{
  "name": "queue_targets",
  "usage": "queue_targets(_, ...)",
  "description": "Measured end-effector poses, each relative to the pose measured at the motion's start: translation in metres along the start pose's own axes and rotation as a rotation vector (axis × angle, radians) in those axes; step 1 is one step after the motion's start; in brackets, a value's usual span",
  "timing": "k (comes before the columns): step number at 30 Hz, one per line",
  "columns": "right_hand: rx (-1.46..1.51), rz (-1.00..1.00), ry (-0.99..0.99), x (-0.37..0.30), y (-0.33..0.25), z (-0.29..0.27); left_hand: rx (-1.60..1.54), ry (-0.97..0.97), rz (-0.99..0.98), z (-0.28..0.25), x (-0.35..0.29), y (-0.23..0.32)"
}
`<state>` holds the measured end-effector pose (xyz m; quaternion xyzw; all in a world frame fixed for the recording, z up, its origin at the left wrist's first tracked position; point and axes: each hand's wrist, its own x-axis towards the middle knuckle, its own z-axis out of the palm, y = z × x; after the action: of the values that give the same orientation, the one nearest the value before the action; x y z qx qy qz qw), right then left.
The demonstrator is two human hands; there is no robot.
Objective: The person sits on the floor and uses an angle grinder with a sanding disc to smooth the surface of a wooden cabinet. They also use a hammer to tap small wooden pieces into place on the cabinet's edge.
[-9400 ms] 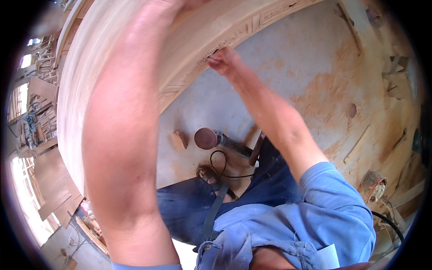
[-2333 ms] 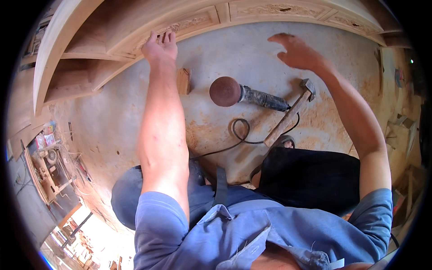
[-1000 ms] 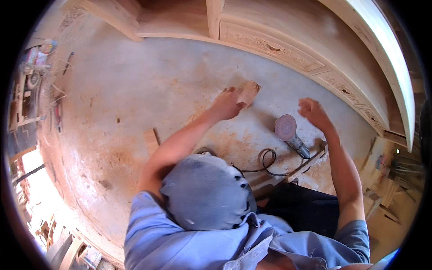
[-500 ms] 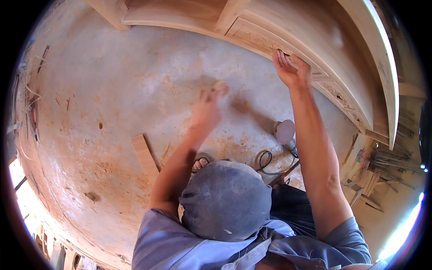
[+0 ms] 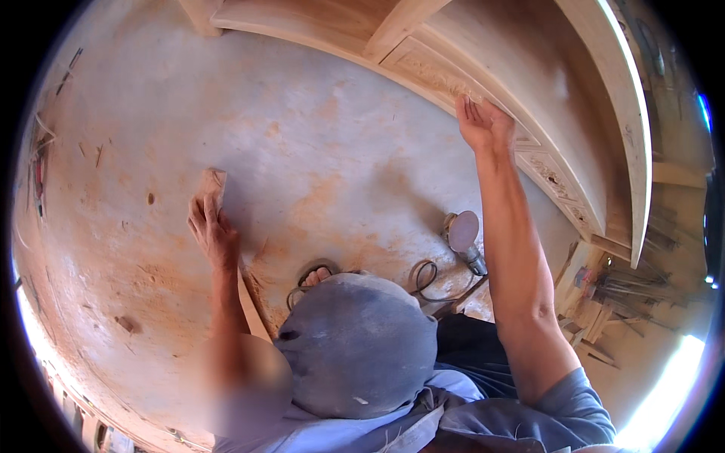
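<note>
My left hand (image 5: 214, 234) is out over the floor on the left. Its fingers close on a small flat tan piece (image 5: 214, 181) that juts past the fingertips; I cannot make out whether it is wood or folded sandpaper. Up at the right, my right hand (image 5: 486, 124) is at the carved wooden rail (image 5: 430, 66) of a large pale piece of furniture. The palm is turned up, and the fingers curl against the rail's lower edge, their tips partly hidden. Below that hand, a sander with a round pad (image 5: 462, 231) lies on the floor.
The wooden furniture (image 5: 521, 45) spans the far right side. A narrow board (image 5: 253, 306) lies beside my left forearm. The dark cord (image 5: 424, 281) loops near the sander. Wood pieces (image 5: 596, 321) are piled at the right. Sawdust and scraps dot the concrete floor (image 5: 302, 121).
My left hand has swung left, away from the middle of the floor, carrying the small flat piece. My right hand has stayed at the rail. The whole view has shifted slightly.
</note>
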<state>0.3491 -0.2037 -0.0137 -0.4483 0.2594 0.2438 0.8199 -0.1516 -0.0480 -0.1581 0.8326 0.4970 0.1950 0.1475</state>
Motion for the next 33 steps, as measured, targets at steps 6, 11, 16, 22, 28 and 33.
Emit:
queue_targets(6, -0.073, 0.013, -0.094, -0.006, 0.001, -0.012, 0.054, 0.044, -0.041, 0.012, -0.009, -0.006)
queue_targets(11, 0.176, 0.201, 0.099, -0.007, -0.013, 0.000, 0.003, 0.060, -0.041, 0.011, -0.010, -0.006)
queue_targets(16, 0.159, 0.114, -0.007, 0.000, -0.005, -0.015, -0.025, 0.094, -0.005, 0.013, -0.010, -0.010)
queue_targets(22, 0.068, 0.066, -0.153, -0.024, 0.017, -0.058, 0.000, 0.183, -0.239, 0.000, -0.031, -0.035)
queue_targets(28, -0.686, -0.228, -0.092, -0.047, -0.021, -0.204, 0.277, 0.296, -0.279, -0.038, -0.035, -0.011)
queue_targets(33, -1.843, -0.402, 0.080, -0.055, -0.061, -0.426, -0.229, 0.142, -0.099, -0.023, -0.032, 0.100)
